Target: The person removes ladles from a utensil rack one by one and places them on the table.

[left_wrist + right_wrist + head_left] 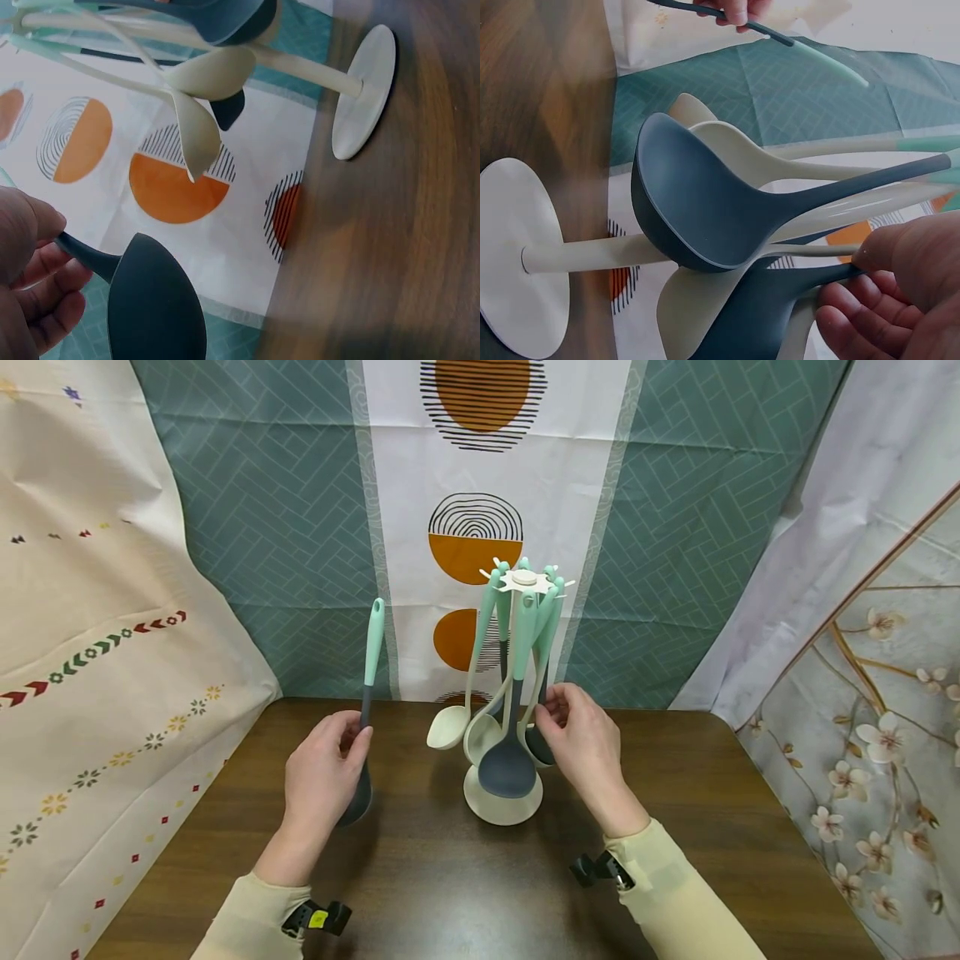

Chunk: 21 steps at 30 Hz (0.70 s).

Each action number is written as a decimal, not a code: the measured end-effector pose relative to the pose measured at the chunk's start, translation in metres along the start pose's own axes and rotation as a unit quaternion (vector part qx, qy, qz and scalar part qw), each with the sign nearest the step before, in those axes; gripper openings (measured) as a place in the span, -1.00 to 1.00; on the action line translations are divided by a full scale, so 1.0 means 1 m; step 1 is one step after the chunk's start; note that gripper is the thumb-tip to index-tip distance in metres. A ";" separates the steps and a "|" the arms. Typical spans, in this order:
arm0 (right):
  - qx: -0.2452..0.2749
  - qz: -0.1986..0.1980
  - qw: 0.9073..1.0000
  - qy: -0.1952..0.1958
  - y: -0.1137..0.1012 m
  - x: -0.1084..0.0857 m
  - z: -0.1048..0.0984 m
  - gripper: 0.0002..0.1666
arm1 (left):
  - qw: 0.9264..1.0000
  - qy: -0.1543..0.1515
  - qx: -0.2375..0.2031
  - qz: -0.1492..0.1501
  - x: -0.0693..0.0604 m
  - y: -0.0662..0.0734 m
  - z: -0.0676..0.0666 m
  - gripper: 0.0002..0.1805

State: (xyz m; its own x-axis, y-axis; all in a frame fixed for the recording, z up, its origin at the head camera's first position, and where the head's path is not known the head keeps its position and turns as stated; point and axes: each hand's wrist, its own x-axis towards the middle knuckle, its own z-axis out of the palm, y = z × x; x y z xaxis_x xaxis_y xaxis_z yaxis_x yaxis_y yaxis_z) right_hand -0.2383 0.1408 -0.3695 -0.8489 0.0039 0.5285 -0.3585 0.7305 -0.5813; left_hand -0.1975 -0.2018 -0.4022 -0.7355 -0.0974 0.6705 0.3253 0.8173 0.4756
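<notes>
In the head view my left hand (322,772) pinches the dark shaft of a mint-handled utensil (374,643), held upright left of the rack; its dark head (154,307) shows in the left wrist view. A white rack (502,808) carries several mint-handled utensils around its post. At its right side my right hand (585,739) pinches the dark neck of a hanging utensil (761,319), whose head is partly behind others. A dark ladle (507,768) hangs at the front, with cream spoons (448,727) on the left.
The brown wooden table (442,885) lies under the rack. Behind it hangs a green and white cloth (270,527) with orange shapes. A cream patterned cloth (90,610) drapes at the left, and a floral cloth (885,777) at the right.
</notes>
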 end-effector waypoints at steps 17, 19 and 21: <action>0.000 0.001 1.000 0.007 0.001 0.000 0.002 -0.81 | 0.999 -0.003 0.038 -0.020 -0.009 -0.029 -0.007 -0.84; 0.001 0.001 1.000 0.006 0.001 0.000 0.002 -0.81 | 0.999 -0.008 0.044 -0.022 -0.010 -0.034 -0.009 -0.85; 0.001 0.002 1.000 0.005 0.002 0.000 0.003 -0.81 | 0.998 -0.015 0.049 -0.026 -0.011 -0.038 -0.010 -0.85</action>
State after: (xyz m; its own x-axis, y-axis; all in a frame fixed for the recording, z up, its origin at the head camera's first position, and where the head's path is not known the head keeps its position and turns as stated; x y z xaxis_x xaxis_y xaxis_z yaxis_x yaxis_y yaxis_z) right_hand -0.2402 0.1401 -0.3718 -0.8466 0.0135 0.5320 -0.3560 0.7288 -0.5849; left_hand -0.1962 -0.2376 -0.4223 -0.7678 -0.1251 0.6284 0.2282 0.8630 0.4507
